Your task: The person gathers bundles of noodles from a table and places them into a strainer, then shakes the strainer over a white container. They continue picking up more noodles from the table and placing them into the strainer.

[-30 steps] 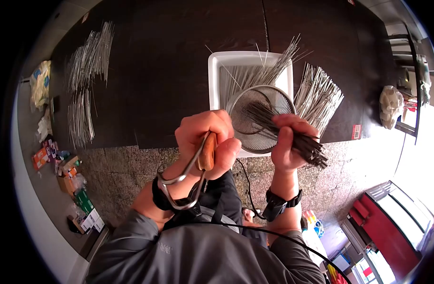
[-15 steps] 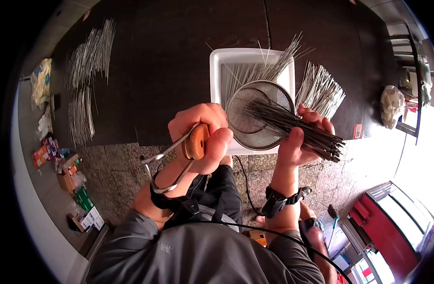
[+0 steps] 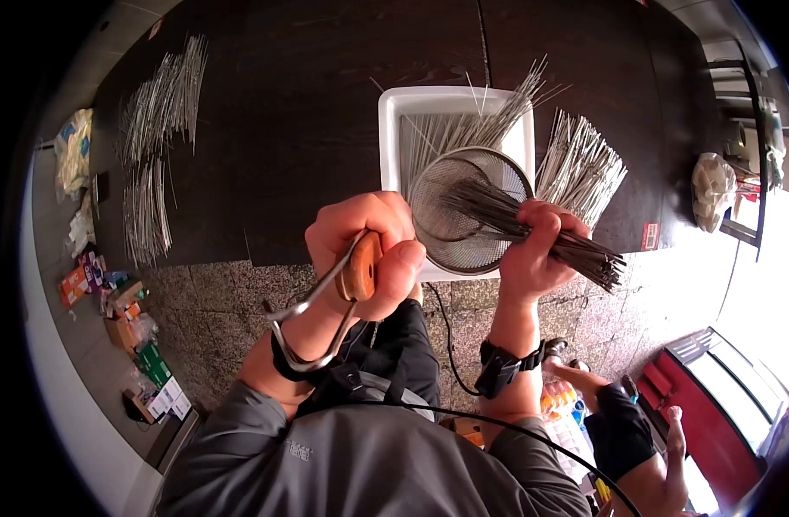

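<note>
In the head view, my left hand (image 3: 360, 228) is closed round the wooden handle (image 3: 360, 267) of a wire-mesh strainer (image 3: 433, 220); a bent metal loop sticks out behind the handle. My right hand (image 3: 539, 254) grips a bundle of thin dark metal skewers (image 3: 485, 208), its fingers wrapped over them. The far ends of the bundle rest inside the strainer bowl, and the near ends splay out to the right of my fist. Below the strainer is a white tray (image 3: 389, 138) with more skewers (image 3: 446, 138) in it, some poking over its far edge.
Right of the tray lies a loose pile of skewers (image 3: 581, 168) on the dark table (image 3: 308, 112). Further skewers (image 3: 162, 112) lie at the table's left. A black cable (image 3: 450, 345) hangs below the front edge. Another person (image 3: 627, 431) is at the lower right.
My right hand's fingers have closed over the skewer bundle, where it lay in a more open grasp. The strainer handle has tilted slightly. The other person at the lower right has moved.
</note>
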Motion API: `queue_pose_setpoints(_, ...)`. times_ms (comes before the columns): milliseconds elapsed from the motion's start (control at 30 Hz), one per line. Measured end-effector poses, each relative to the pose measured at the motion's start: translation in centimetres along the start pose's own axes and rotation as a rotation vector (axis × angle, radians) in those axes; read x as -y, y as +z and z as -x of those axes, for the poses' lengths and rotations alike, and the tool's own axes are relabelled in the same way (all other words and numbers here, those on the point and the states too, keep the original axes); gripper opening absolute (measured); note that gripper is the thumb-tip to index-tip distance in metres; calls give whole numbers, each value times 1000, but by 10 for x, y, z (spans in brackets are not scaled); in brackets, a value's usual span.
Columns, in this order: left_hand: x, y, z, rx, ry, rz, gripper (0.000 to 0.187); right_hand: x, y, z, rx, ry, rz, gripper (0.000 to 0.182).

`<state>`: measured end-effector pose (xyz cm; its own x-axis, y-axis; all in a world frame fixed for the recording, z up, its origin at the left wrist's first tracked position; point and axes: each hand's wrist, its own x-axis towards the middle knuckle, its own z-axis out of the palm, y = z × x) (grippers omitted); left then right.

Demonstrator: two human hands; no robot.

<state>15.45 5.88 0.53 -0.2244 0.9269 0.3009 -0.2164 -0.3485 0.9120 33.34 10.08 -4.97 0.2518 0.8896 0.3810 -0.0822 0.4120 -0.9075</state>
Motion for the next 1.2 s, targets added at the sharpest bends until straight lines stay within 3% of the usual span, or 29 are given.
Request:
queue_pose_setpoints(100,-1,0,-2,88,130,-119,20,8,8,-3,3,-62,-25,19)
queue_pose_setpoints(500,-14,2,-7,28,118,-13,20,18,5,-14,298,-93,4,24)
queue_pose_setpoints(667,-31,9,-4,38,62,-6,25,23,8,-15,241,-23,20,17)
queue_pose_setpoints(800,-45,6,-5,59,65,62,26,37,15,-23,143,-177,-87,26)
queue_pose_setpoints(933,-51,11,-7,37,174,87,27,55,17,-32,141,-182,-60,29)
queue_pose_setpoints(1000,-50,9,-9,54,213,81,27,57,21,-40,152,-214,114,25)
queue_pose_setpoints(1200,-47,9,-12,73,279,73,25,60,17,-47,115,-212,0,24)
